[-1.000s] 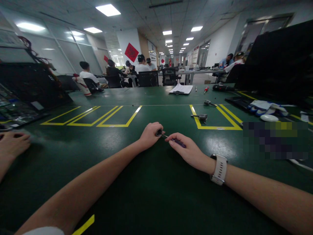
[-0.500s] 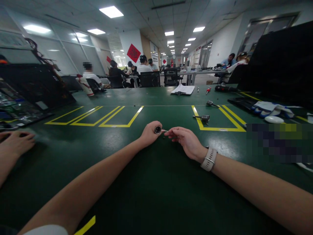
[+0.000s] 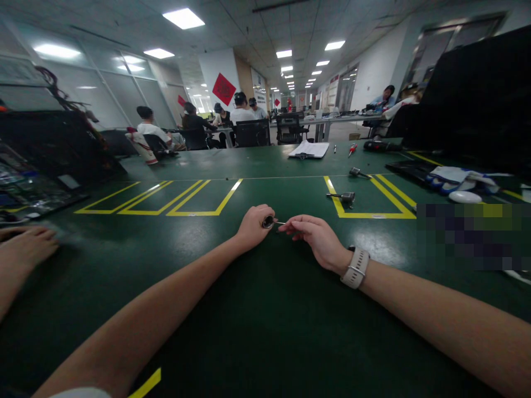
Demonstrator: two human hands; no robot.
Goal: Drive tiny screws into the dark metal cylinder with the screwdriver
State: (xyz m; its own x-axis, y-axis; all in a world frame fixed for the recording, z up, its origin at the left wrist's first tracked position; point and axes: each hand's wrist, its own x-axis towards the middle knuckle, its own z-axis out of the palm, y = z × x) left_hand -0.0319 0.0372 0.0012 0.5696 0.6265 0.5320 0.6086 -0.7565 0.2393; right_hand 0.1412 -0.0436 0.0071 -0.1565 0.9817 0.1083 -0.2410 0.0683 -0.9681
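My left hand (image 3: 254,226) rests on the green table (image 3: 257,320), closed around a small round metal part (image 3: 267,222) whose open end faces right. My right hand (image 3: 316,239), with a pale watch on its wrist, pinches a thin screwdriver (image 3: 281,224) whose metal shaft points into the round part. The screwdriver's handle is hidden inside my fingers. Both hands meet near the middle of the table, resting on its surface.
Another person's hand (image 3: 25,249) lies on the table at the far left. Two metal parts (image 3: 343,197) (image 3: 357,173) sit by yellow floor-tape lines at right. Gloves (image 3: 452,180), a clipboard (image 3: 308,150), a red screwdriver (image 3: 352,149) and dark equipment (image 3: 45,160) stand around. People sit at far desks.
My right hand turned over, so the purple screwdriver handle seen a second ago is now hidden in the fingers. The left hand stayed on the round part.
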